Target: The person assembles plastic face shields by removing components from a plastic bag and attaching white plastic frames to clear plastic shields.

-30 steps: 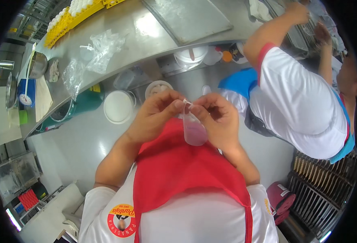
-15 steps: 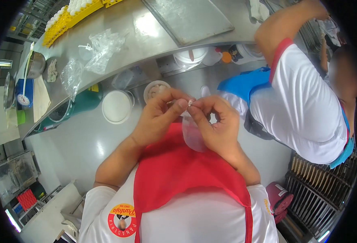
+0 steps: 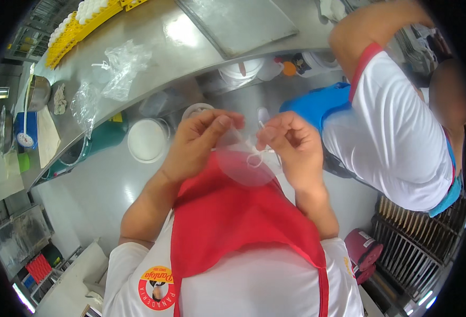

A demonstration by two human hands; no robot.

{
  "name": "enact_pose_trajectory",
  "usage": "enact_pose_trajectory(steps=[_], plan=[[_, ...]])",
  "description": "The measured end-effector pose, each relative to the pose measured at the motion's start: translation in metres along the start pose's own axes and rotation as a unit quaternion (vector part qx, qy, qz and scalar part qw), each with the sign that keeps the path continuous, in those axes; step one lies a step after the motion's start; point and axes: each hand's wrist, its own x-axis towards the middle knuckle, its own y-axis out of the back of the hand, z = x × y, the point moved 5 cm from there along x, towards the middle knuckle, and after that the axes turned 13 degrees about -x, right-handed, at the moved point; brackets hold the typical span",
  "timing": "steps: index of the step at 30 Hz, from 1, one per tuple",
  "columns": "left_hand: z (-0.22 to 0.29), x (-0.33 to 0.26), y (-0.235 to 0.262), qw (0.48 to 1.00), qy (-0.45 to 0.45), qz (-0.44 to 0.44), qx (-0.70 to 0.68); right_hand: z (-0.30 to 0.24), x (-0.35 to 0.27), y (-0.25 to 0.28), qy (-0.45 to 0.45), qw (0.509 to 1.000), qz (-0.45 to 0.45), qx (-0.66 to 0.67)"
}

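Note:
In front of the red apron [image 3: 243, 216], I hold a clear, rounded plastic mouth shield [image 3: 246, 171] with a thin white cord [image 3: 255, 160] hanging in a loop. My left hand [image 3: 198, 138] pinches the upper left edge of the shield between thumb and fingers. To its right, my right hand [image 3: 296, 145] is closed in a pinch on the cord, a short gap from the left fingers. Fingertips hide the exact spot where the cord meets the plastic.
Along the far side runs a steel table [image 3: 159, 63] with crumpled plastic bags [image 3: 122, 68], a metal tray [image 3: 238, 24] and yellow egg trays [image 3: 77, 34]. Beneath stands a white-lidded bucket [image 3: 147, 140]. Close on the right is a co-worker [image 3: 391, 121]; behind them, a dark rack [image 3: 418, 227].
My hands, fingertips together before, have drawn apart. The right hand has shifted right with the cord, the left slightly left. The shield has swung left and its cord loop now shows.

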Motion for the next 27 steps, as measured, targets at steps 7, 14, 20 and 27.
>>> enact_pose_trajectory(steps=[7, 14, 20, 27], plan=[[0.013, 0.02, -0.001, 0.995, -0.019, 0.037, 0.089, -0.006, 0.014, 0.021, 0.006, 0.996, -0.042, -0.08], [0.019, 0.039, -0.013, 0.987, -0.048, 0.009, 0.152, -0.033, 0.023, 0.015, 0.058, 0.958, -0.044, -0.276], [0.016, 0.048, -0.018, 0.976, -0.075, -0.009, 0.206, -0.028, 0.032, 0.013, 0.071, 0.937, -0.046, -0.34], [0.016, 0.046, -0.02, 0.974, -0.104, -0.015, 0.2, -0.023, 0.032, 0.008, 0.144, 0.924, 0.022, -0.353]])
